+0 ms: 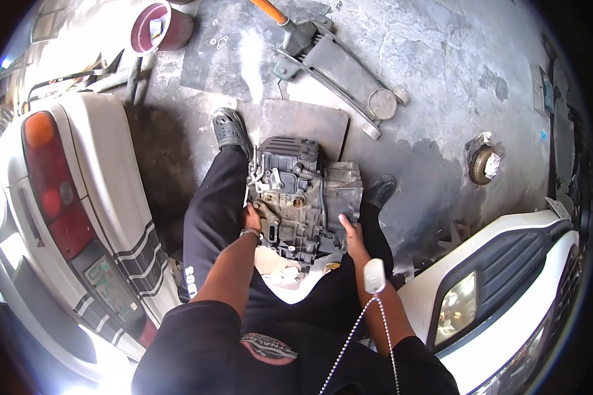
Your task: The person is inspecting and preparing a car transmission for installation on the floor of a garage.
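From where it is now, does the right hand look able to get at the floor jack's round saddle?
Probably not without stepping forward. The right hand rests on the gearbox, and the floor jack's saddle lies well beyond it across bare concrete, though nothing blocks the path.

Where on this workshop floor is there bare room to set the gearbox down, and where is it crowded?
Bare concrete lies beyond the floor jack, toward the upper right, and between the jack and the brake drum. It is crowded where the gearbox sits between the legs, both hands on it, hemmed by the left car's bumper and the white car.
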`<state>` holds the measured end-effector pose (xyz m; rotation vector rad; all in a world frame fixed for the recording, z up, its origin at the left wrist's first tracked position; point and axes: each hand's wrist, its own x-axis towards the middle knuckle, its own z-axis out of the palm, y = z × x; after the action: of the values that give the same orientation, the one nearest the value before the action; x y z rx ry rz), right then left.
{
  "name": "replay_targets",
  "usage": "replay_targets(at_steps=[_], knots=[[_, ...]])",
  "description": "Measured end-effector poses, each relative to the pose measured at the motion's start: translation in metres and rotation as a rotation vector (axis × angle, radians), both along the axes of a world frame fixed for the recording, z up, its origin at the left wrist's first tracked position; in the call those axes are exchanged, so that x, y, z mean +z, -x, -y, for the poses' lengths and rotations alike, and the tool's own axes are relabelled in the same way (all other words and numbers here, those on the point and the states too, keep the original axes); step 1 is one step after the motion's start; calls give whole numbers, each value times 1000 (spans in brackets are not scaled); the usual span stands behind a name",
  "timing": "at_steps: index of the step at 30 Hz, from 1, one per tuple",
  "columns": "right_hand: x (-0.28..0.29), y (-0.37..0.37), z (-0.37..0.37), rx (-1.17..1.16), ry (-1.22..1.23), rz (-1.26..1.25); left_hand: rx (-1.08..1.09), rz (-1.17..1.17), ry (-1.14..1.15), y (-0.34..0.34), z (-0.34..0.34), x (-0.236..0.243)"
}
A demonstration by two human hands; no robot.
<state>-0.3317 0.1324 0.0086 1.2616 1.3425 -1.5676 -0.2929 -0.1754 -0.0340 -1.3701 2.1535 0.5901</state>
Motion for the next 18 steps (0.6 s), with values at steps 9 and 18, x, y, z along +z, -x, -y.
replay_targets(at_steps=[9,18], knots=[[-9,-15,4,-123,2,13,278,-30,-174,-1,-4,3],[-5,-15,-1,-107,-35,1,238,-11,-75,-14,-4,-13]])
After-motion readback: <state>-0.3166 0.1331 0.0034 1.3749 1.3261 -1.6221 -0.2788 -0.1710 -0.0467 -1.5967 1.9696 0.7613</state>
